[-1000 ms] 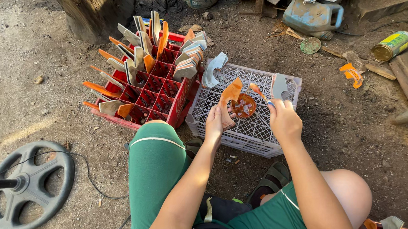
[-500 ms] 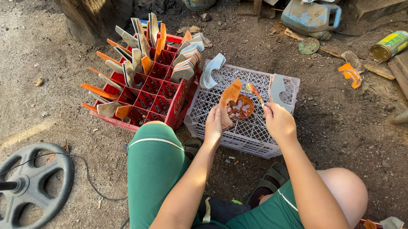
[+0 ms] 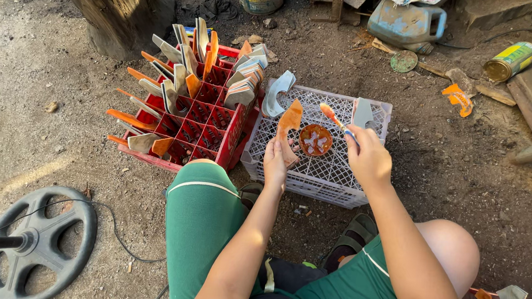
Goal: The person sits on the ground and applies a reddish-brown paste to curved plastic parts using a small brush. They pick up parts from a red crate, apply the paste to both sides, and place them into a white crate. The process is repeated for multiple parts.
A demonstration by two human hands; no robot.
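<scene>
My left hand (image 3: 275, 166) holds an orange flat shaped piece (image 3: 289, 121) upright over the white plastic crate (image 3: 362, 192). My right hand (image 3: 367, 156) grips a small brush with an orange tip (image 3: 331, 115), its tip pointing left toward the piece. A small round orange dish of paste (image 3: 315, 139) sits on the crate between the two hands. A grey curved piece (image 3: 277, 93) and another grey piece (image 3: 363, 112) rest on the crate's far edge.
A red compartment crate (image 3: 217, 141) to the left holds several grey and orange pieces standing upright. A tree trunk (image 3: 111, 7), a blue jerrycan (image 3: 406, 21) and a tin can (image 3: 510, 61) lie beyond. A black wheel-shaped stand base (image 3: 35, 243) sits at lower left.
The brush in my right hand has shifted slightly left toward the orange piece; my left hand keeps the piece in place.
</scene>
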